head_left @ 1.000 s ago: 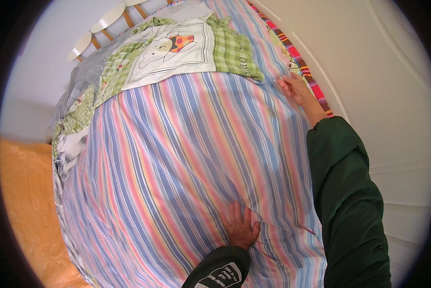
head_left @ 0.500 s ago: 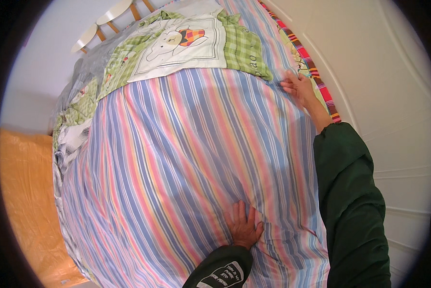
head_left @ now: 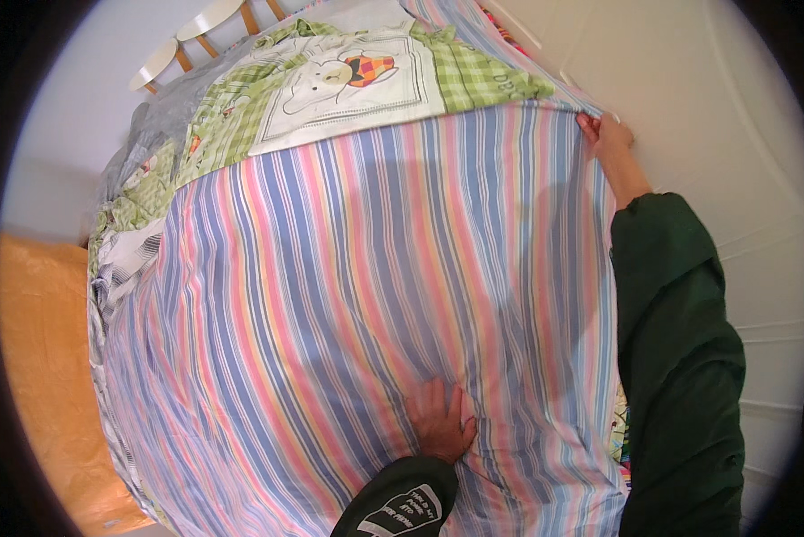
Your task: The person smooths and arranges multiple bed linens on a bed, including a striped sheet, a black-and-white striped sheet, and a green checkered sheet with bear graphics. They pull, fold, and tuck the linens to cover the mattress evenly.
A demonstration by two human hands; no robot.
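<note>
A sheet with blue, pink, yellow and white stripes (head_left: 330,268) spreads over the bed. At its far right edge, my right hand (head_left: 610,139) grips the sheet's border and pulls it taut over the side. My left hand (head_left: 441,422) lies flat on the sheet near the front, fingers spread. Beyond the striped cloth lies a green-checked, ruffled pillowcase (head_left: 357,80) with a cartoon bear on a white panel; the sheet's far edge runs along it. A patterned layer (head_left: 620,421) peeks out below the sheet beside my right sleeve.
Close on the right, a cream wall-like surface (head_left: 733,179) borders the bed. An orange sheet-like covering (head_left: 48,376) is at the left. Pale rounded headboard parts on wooden bars (head_left: 212,18) stand at the back left, with grey bunched cloth (head_left: 169,112) before them.
My right hand has moved right and slightly farther away, drawing the striped sheet and the pillowcase's corner outward over the red plaid edge. My left hand has shifted slightly left.
</note>
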